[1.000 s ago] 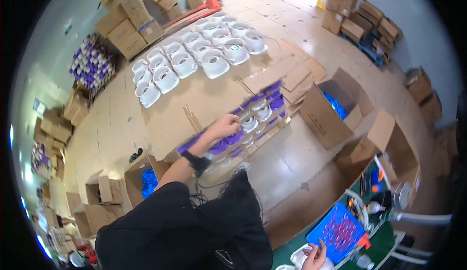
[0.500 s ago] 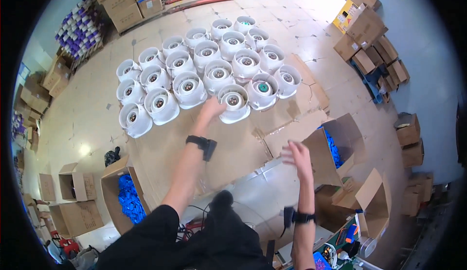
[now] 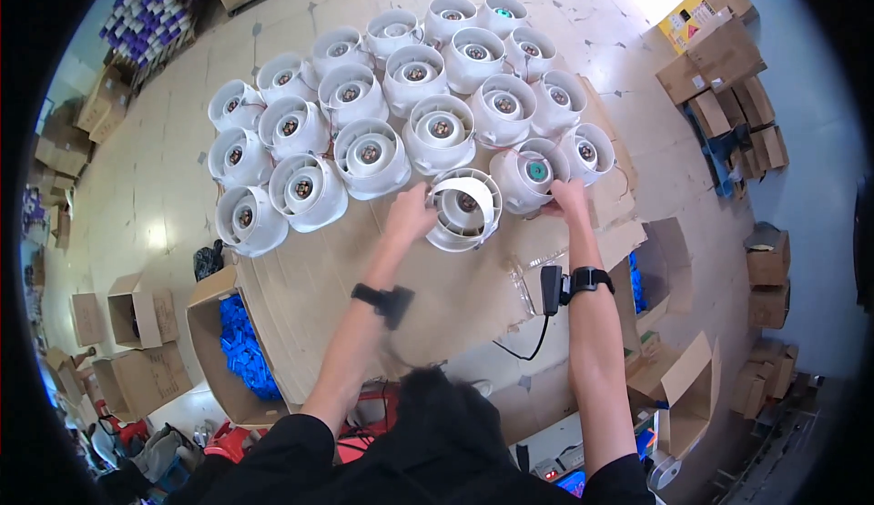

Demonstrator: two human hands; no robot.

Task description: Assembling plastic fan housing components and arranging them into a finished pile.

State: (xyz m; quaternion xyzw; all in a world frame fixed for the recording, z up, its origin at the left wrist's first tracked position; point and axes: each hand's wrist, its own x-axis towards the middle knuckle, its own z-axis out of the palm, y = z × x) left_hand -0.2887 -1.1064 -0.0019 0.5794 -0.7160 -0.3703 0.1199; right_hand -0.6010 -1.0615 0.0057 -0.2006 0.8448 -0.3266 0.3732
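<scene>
Rows of white round fan housings stand on flattened cardboard (image 3: 364,277). My left hand (image 3: 411,217) is closed on the left side of the nearest white fan housing (image 3: 452,232). That housing is tipped, and its vaned ring is turned toward me. Just to the right, my right hand (image 3: 570,198) has its fingers curled at the lower right side of a white fan housing with a green disc (image 3: 524,197) in its middle. The fingertips there are partly hidden. Another white fan housing (image 3: 596,161) stands close beyond the right hand.
An open carton (image 3: 205,318) of blue parts sits at the left, and another open carton (image 3: 669,259) with blue parts at the right. Stacked boxes (image 3: 719,59) stand at the far right. Purple and white goods (image 3: 150,15) are piled at the far left.
My left hand has tipped the nearest housing. My right hand has moved up from over the cardboard's near right edge to the housing with the green disc. The view has shifted slightly.
</scene>
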